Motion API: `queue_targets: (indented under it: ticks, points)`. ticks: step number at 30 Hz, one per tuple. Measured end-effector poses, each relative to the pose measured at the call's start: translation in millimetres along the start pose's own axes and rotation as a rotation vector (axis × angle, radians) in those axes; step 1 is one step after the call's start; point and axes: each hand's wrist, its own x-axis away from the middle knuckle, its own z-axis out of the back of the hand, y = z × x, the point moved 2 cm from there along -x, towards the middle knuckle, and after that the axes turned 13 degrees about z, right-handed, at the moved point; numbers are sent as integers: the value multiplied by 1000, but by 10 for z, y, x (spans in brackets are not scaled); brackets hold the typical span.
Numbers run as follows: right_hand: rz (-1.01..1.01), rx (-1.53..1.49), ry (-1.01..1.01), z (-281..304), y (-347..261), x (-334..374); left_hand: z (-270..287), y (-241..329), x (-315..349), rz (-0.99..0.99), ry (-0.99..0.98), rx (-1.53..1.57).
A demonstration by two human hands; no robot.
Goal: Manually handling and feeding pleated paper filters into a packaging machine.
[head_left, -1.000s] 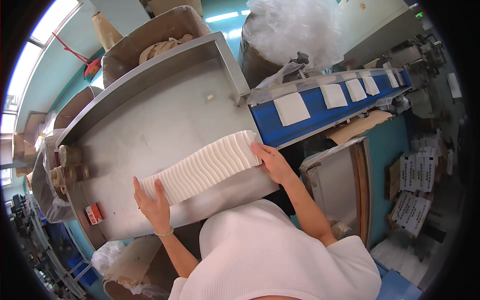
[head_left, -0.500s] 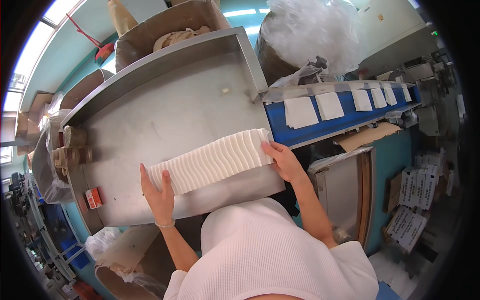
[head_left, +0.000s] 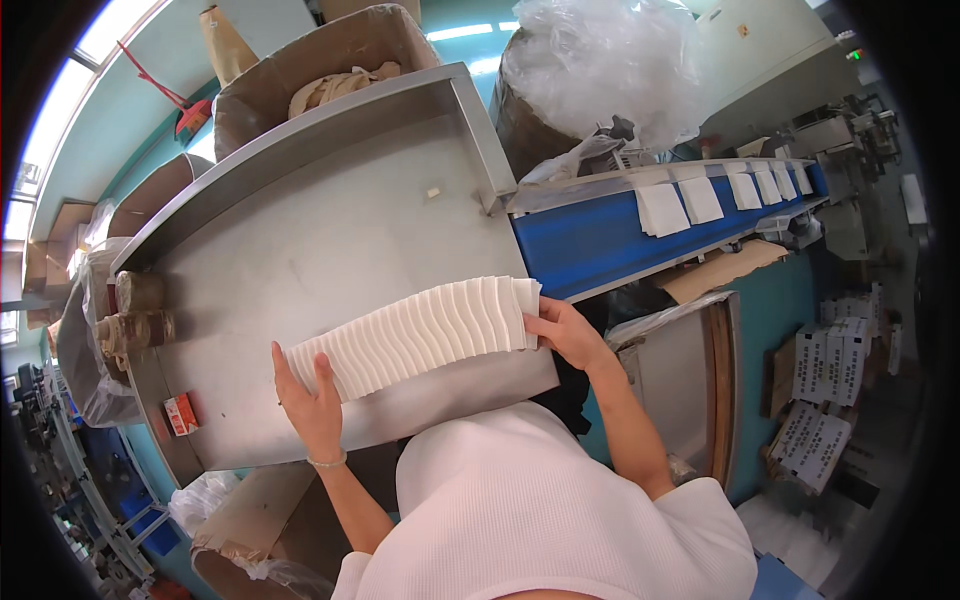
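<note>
L hand (head_left: pixel 312 400): flat, fingers together & straight, palm pressed on the near-left end of the row of white sheets (head_left: pixel 415 335).
R hand (head_left: pixel 562 330): fingers curled slightly apart, tips on the far-right end of the row, thumb on top; both hands squeeze the row endwise.
Row: many thin white sheets on edge, packed face to face; long axis runs near-left to far-right, slight arc; lies on the steel table (head_left: pixel 300 240) by its near edge.
Table rim: raised walls on the far & right sides.
Right: blue conveyor (head_left: pixel 590 245) w/ separate white sheets (head_left: pixel 662 208) lying flat, well apart from the row.
Left: small red box (head_left: pixel 181 413) on the table; brown rolls (head_left: pixel 135 310) at the left edge.
Far: cardboard box (head_left: pixel 300 60), clear plastic bag (head_left: pixel 610 60).
In the way: nothing btw hands & row.
</note>
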Motion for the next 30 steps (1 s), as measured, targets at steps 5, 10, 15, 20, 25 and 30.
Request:
queue_targets:
  ticks: [5, 10, 15, 20, 25, 30]
  points:
    - [125, -166, 305, 141, -140, -80, -41, 67, 14, -37, -30, -3]
    - [240, 300, 68, -360, -208, -82, -76, 100, 31, -93, -29, 17]
    - [118, 212, 30, -271, -206, 70, -11, 54, 5, -51, -9, 35]
    - [179, 438, 10, -278, -165, 58, -21, 101, 39, -29, -27, 33]
    - [-74, -121, 180, -231, 3, 87, -45, 69, 29, -1, -38, 41]
    - [163, -215, 368, 40, -56, 25, -84, 74, 34, -78, 36, 43]
